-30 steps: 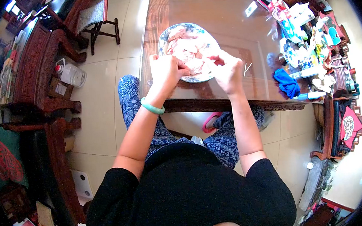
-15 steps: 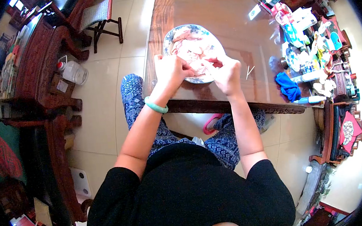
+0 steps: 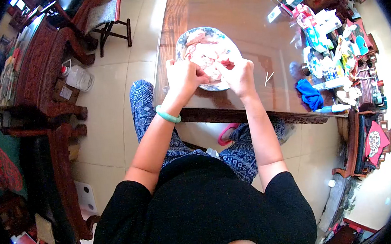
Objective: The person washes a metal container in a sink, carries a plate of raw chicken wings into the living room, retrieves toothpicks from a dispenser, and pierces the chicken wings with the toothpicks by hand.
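A blue-and-white plate [image 3: 233, 49] lies near the front edge of the glass-topped table, bearing pieces of pale pink raw meat [image 3: 205, 51]. My left hand [image 3: 185, 78], with a green bangle on its wrist, is over the plate's front left side, thumb and fingers pinched at the meat. Over the front right rim is my right hand [image 3: 239, 75], also pinched, close to the left one. What lies between the fingertips is too small and bright to make out. Two thin white sticks [image 3: 269, 78] rest on the table right of my right hand.
A blue cloth [image 3: 309, 94] and a crowd of bottles, bags and packets [image 3: 322, 32] cover the table's right side. A woven stool [image 3: 104, 13] stands on the floor at the upper left. A plastic jug [image 3: 79, 78] is at the left.
The view has shifted slightly, moving plate and table a little to the right. My right hand has come a bit closer to my left over the plate.
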Motion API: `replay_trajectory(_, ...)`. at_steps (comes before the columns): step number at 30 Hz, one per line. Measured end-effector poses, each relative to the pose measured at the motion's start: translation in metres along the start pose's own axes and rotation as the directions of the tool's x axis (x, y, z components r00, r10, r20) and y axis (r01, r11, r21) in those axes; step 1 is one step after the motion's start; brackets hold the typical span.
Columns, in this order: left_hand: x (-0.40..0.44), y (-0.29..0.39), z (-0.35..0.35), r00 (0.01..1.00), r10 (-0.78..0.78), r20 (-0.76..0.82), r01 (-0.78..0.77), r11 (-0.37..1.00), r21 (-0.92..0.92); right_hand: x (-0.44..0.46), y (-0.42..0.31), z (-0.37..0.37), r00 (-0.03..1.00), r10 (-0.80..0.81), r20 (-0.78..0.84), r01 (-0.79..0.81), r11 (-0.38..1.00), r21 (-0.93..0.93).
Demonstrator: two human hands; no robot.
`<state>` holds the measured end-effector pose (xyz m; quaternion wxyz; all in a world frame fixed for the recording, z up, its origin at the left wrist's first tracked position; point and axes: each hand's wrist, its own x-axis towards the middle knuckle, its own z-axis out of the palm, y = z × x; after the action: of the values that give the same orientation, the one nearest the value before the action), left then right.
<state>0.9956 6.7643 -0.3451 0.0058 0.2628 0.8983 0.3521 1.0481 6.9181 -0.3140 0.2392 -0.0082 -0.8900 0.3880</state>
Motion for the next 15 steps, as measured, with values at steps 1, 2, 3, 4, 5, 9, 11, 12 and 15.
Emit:
replay_trajectory(1,0.0,0.001,-0.002,1.0,0.005,0.011,-0.005,1.0,0.02,0.002,-0.005,-0.003,1.0,0.006,0.006,-0.006,1.0,-0.004)
replay_trajectory(2,0.0,0.002,-0.003,1.0,0.011,0.02,-0.011,0.999,0.04,0.004,-0.01,-0.005,1.0,0.006,0.005,-0.006,1.0,-0.003)
replay_trajectory(3,-0.001,0.002,-0.003,1.0,0.012,0.022,-0.013,0.999,0.039,0.007,-0.016,-0.008,0.999,0.041,-0.015,-0.04,0.999,0.031)
replay_trajectory(4,0.0,0.002,-0.002,1.0,0.009,0.013,-0.009,1.0,0.026,0.009,-0.019,-0.01,0.997,0.073,-0.033,-0.07,0.995,0.065)
replay_trajectory(5,-0.001,0.002,-0.001,1.0,0.006,0.004,-0.006,1.0,0.013,0.008,-0.015,-0.007,0.997,0.072,-0.035,-0.07,0.996,0.064)
replay_trajectory(9,-0.001,0.001,-0.002,1.0,0.004,-0.006,-0.004,1.0,-0.002,0.007,-0.005,0.0,0.997,-0.076,0.016,0.077,0.995,-0.059)
replay_trajectory(11,0.0,0.0,-0.001,1.0,0.015,0.015,-0.015,1.0,0.001,0.011,-0.014,-0.006,0.999,0.017,-0.038,-0.016,1.0,0.023)
replay_trajectory(12,0.001,0.0,-0.001,1.0,0.015,0.014,-0.015,1.0,0.0,0.013,0.003,-0.003,0.996,0.069,-0.059,-0.064,0.994,0.088)
replay_trajectory(15,-0.001,0.001,-0.001,1.0,0.013,0.01,-0.013,1.0,0.006,0.007,0.007,0.007,0.997,-0.072,-0.009,0.071,0.994,-0.081)
